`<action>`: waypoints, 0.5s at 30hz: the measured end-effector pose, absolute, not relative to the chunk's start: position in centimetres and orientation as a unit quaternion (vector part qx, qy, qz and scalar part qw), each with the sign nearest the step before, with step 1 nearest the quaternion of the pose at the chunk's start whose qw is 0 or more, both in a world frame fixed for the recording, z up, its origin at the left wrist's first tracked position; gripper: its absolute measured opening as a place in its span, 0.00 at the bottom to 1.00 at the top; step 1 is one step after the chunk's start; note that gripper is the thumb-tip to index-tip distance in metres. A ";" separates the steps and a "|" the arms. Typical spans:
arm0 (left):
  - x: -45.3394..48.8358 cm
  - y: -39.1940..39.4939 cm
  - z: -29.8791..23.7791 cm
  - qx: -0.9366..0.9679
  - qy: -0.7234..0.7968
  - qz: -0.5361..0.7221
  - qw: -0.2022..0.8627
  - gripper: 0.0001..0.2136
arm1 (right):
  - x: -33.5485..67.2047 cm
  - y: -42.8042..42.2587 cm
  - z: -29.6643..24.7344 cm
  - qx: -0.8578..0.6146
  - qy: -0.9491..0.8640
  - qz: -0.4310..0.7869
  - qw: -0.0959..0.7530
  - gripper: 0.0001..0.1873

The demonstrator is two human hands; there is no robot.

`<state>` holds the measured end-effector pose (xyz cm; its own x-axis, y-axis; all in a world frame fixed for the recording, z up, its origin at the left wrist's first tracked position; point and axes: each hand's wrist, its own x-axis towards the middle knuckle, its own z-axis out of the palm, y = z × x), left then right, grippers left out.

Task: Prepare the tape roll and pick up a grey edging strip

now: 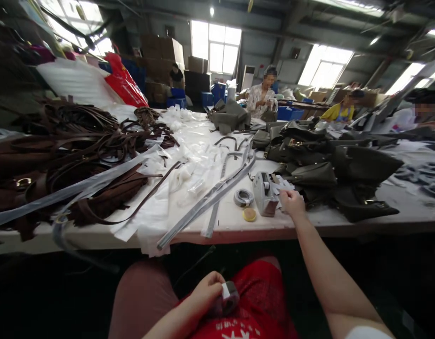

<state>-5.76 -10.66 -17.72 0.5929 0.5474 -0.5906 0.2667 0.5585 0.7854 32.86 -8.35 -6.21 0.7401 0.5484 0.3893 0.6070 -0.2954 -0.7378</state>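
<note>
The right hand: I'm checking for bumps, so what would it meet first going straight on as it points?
The right hand would probably meet the white slips first, then the grey device; depth is unclear, so it may already touch the slips.

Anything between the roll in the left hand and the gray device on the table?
Yes: the table's front edge lies between the roll, held low in the left hand, and the gray device. A yellow disc sits close by the near-left side. The right hand is off to the right.
</note>
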 end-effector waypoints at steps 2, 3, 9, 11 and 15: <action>-5.6 -11.1 -18.5 0.484 0.432 0.097 0.755 0.07 | 33.4 -7.1 -7.0 -0.801 -0.364 0.024 0.474 0.19; -5.6 -11.2 -18.5 0.491 0.440 0.096 0.746 0.06 | 33.4 -6.6 -7.4 -0.797 -0.363 0.049 0.480 0.19; -6.0 -11.5 -15.4 0.540 0.405 0.066 0.735 0.09 | 31.8 -7.0 -8.7 -0.763 -0.352 0.083 0.536 0.22; -6.2 -11.5 -14.3 0.556 0.395 0.057 0.729 0.10 | 31.1 -8.1 -8.6 -0.759 -0.353 0.050 0.545 0.20; -6.2 -11.4 -13.5 0.554 0.402 0.034 0.728 0.10 | 29.5 -10.5 -8.8 -0.759 -0.379 -0.019 0.528 0.16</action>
<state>-6.21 -11.39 -13.52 0.6745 0.4953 -0.5475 0.3951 0.3842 0.8344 29.45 -10.47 -8.85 0.7119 0.5555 0.4297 0.5960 -0.1542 -0.7880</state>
